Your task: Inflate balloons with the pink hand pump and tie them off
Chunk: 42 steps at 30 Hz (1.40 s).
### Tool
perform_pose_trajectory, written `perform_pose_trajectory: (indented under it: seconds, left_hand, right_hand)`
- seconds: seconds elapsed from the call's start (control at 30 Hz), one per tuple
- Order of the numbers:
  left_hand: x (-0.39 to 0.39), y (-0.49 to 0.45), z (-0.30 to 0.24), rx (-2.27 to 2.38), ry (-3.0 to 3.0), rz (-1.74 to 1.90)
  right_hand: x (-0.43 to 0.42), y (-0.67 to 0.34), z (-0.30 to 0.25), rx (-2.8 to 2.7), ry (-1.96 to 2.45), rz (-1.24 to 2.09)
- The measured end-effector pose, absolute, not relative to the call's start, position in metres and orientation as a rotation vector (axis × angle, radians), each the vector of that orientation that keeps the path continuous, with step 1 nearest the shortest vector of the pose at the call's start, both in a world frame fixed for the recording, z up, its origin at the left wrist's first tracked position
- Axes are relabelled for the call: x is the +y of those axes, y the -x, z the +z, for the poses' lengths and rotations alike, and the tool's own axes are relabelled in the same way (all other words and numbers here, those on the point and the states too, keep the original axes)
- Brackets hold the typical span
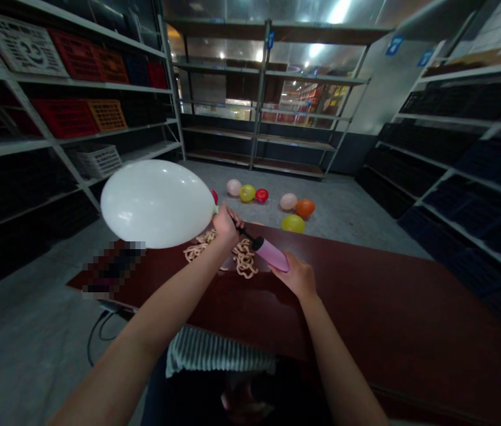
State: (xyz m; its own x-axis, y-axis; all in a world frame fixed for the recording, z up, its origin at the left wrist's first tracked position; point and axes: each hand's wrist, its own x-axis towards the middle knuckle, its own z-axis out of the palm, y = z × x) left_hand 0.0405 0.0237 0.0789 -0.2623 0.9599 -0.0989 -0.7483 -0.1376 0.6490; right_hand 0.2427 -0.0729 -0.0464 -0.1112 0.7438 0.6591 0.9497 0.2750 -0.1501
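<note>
A large inflated white balloon (157, 204) juts out to the left, its neck pinched in my left hand (226, 223). That hand is closed around the spot where the balloon neck meets the black nozzle end of a hand pump (272, 254). My right hand (297, 275) wraps round the lower end of the pump's pink barrel. The pump slants above the table between both hands. Under it, two heaps of beige, twisted uninflated balloons (244, 260) lie on the dark red table (356, 296).
On the floor past the table lie several inflated balloons, among them an orange one (305, 207) and a yellow one (293, 223). A pixelated dark object (117, 269) is on the table's left end. Shelves with plastic crates (73, 115) line both sides.
</note>
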Motion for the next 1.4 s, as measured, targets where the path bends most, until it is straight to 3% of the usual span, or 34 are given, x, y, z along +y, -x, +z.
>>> perform_pose_trajectory:
  seconds: [0.4,0.77,1.07,1.4]
  left_hand:
    - [0.028,0.032,0.118,0.684,-0.462,1.803]
    - [0.028,-0.028,0.122,0.665,-0.602,1.818]
    - [0.008,-0.108,0.082,0.692,-0.709,1.707]
    - [0.017,-0.094,0.076,0.741,-0.65,1.643]
  right_hand:
    - [-0.076,-0.24,-0.042,-1.985,1.421,-0.426]
    - [-0.074,-0.243,-0.046,-1.843,1.451,-0.44]
    - [-0.072,-0.245,-0.045,-1.763,1.527,-0.351]
    - [-0.07,-0.245,-0.047,-1.794,1.474,-0.31]
